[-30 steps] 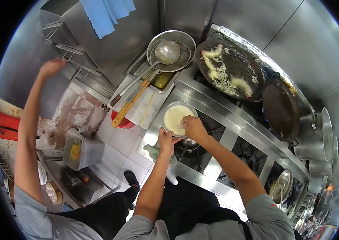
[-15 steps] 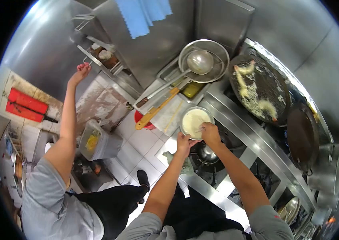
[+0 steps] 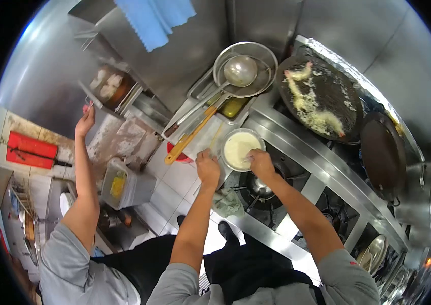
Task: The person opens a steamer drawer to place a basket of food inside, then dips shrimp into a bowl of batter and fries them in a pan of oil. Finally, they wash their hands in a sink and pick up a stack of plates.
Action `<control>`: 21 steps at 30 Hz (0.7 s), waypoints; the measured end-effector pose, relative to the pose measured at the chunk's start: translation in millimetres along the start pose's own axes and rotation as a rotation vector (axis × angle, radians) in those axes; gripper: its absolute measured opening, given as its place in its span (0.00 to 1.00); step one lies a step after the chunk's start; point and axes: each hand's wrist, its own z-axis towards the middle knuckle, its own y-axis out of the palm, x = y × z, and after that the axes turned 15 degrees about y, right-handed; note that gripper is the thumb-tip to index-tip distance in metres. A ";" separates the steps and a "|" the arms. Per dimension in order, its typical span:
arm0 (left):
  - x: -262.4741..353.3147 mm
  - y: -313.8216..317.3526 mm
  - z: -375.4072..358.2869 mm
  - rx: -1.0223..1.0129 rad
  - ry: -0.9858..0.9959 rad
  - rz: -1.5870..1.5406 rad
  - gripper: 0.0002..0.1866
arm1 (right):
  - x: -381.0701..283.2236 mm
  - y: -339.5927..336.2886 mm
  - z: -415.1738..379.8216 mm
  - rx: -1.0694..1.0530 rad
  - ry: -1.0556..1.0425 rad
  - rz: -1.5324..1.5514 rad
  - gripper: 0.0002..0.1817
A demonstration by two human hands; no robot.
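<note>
A round bowl of pale batter stands at the edge of the stove. My right hand is over its right rim, with closed fingertips down at the batter; whatever they pinch is hidden. Just left of the bowl, my left hand is closed around the lower end of thin wooden chopsticks lying along the pale board. Behind the bowl, several battered shrimp and loose batter crumbs fry in a wide dark pan of oil.
A ladle rests in a strainer, beside a wooden-handled tool. A green cloth lies near the burner. At left, a co-worker's hand is at an open drawer. A dark pan stands right.
My left hand has let go of the bowl and moved left to the chopsticks. My right hand remains at the batter. The co-worker's drawer has come further out.
</note>
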 end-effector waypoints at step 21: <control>58.1 -88.3 3.4 -0.050 -0.008 -0.083 0.06 | 3.8 10.5 -9.8 -0.006 0.060 0.044 0.04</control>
